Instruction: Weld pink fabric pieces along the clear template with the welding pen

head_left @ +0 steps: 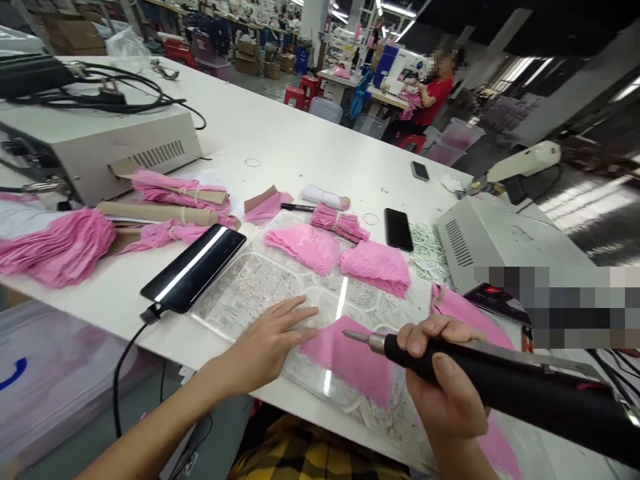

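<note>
A black handheld tool [530, 383] with a narrow metal tip lies nearest, running from the lower right into the right hand [445, 380], whose fingers are closed around its grip. Beneath both hands is a clear, scuffed board [233, 287] on a white table [220, 133]. Beyond the fingers on that board sit two folded pink stacks [303, 247] [375, 267], with a tied pink bundle [337, 221] just past them. A dark, shiny device [193, 267] on a cable lies to the left of the left fingers; a black phone [399, 230] lies farther out, ahead of the right ones. Grey metal boxes [125, 150] [510, 243] flank the work on either side. Well past the fingers, a person in a red top [439, 97] sits at a sewing machine, near red stools [303, 93].

The flat pink piece [353, 363] lies on the board between the two hands. The left hand [270, 340] is open, fingers spread, gripping nothing, its fingertips at the piece's left edge; whether they press it, I cannot tell. The tool's tip is over the piece, just ahead of the right fingers; contact is unclear.
</note>
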`<state>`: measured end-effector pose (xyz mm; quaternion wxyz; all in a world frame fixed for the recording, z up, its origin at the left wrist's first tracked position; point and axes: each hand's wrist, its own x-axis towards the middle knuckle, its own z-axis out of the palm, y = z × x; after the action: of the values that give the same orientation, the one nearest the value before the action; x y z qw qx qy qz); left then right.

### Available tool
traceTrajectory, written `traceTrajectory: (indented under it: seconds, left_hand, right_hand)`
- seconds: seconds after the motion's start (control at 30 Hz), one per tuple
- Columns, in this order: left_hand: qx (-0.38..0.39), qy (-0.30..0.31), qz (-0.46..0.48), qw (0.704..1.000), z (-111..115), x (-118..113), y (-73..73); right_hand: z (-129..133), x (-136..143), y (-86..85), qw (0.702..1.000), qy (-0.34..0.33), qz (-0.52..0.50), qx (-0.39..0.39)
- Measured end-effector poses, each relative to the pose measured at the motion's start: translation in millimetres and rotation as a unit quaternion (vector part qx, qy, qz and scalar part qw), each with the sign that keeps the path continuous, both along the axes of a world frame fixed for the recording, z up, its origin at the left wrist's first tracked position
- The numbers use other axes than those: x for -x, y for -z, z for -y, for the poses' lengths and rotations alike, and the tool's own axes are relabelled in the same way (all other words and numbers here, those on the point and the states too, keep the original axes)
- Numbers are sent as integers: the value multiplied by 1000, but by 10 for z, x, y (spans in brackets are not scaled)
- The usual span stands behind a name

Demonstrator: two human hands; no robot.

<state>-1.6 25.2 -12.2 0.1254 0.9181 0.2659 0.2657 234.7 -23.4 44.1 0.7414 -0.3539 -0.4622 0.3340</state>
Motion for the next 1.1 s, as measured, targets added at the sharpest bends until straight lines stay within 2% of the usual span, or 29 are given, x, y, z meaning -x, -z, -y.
traceTrajectory:
  seconds: [0.1, 0.23, 0.37, 0.47, 0.67, 0.87, 1.1]
  left_hand:
    - [-55, -6, 24, 998, 27, -110, -19]
    - [-107, 34, 36, 993, 91, -407, -20]
    - [-122, 54, 54, 990, 123, -683, 5]
    - [-114, 55, 61, 990, 102, -784, 14]
    - [-108, 55, 57, 991, 77, -755, 7]
    - [-118, 35, 37, 992, 99, -646, 11]
    - [-108, 37, 41, 993, 104, -642, 39]
  right_hand:
    - [-44, -228, -10, 998, 62, -5, 7]
    - [-61, -427, 2, 994, 109, -17, -3]
    - [-9, -607, -4, 988, 150, -22, -9]
    - [59, -732, -5, 985, 173, -23, -11]
    - [136, -794, 36, 986, 163, -27, 0]
    - [124, -775, 67, 990, 137, -20, -7]
    - [110, -750, 96, 992, 128, -17, -13]
